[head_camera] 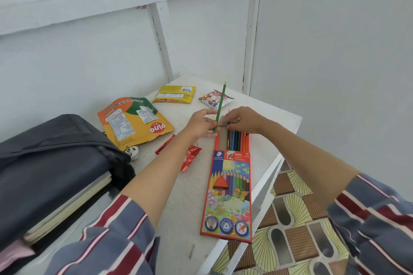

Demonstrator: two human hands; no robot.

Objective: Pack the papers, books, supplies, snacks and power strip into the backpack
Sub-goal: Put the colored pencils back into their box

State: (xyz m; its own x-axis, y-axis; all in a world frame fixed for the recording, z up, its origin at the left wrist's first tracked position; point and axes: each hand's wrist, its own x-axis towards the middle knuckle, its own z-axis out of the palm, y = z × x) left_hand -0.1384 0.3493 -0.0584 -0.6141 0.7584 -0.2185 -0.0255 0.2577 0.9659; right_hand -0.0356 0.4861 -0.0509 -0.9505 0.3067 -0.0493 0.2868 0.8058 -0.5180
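A red box of coloured pencils (229, 194) lies on the white table (185, 219), its far end open with several pencils showing. My left hand (200, 124) pinches a green pencil (220, 105) that points up and away at the box's mouth. My right hand (243, 119) holds the box's open flap beside it. The dark grey backpack (55, 158) lies open at the left with books (67, 205) inside. An orange snack pouch (134, 120), a yellow snack pack (174, 94), a small white-red snack bag (214, 98) and red wrappers (190, 158) lie on the table.
A white plug (132, 152) sits at the backpack's edge. White walls close the table's far side and right corner. The table's right edge drops to a patterned floor (290, 219).
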